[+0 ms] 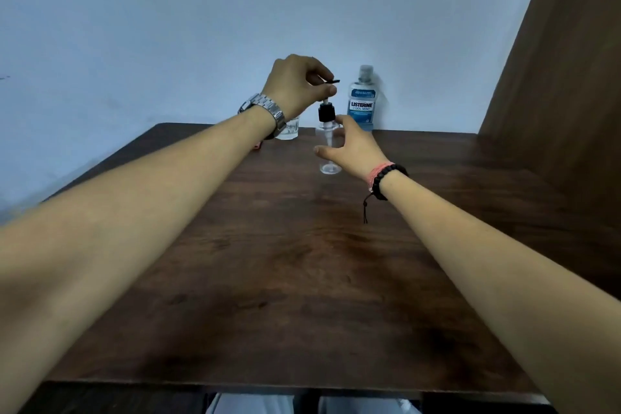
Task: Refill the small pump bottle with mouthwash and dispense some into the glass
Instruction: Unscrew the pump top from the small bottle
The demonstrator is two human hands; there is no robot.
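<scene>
The small pump bottle (328, 153) stood upright near the far middle of the dark wood-grain counter (268, 262): a clear, slim plastic body, seemingly empty, topped by a black collar (326, 112) with a pale stem rising from it. The left hand (295, 84), steel watch (265, 109) at the wrist, pinched the black pump head (331, 81) from above, its flat spout pointing right toward the mouthwash. The right hand (353, 148) (beaded black and pink bracelets at the wrist) was at the bottle's right side, fingers loosely spread, thumb toward the camera; whether they truly touched the plastic could not be told. The mouthwash bottle (363, 101), translucent with blue liquid and a blue Listerine Cool Mint label, stood just behind and right of the pump bottle, against the pale wall. The glass (288, 129), clear and faceted, sat at the counter's far edge, left of the pump bottle, partly hidden behind the left wrist.
</scene>
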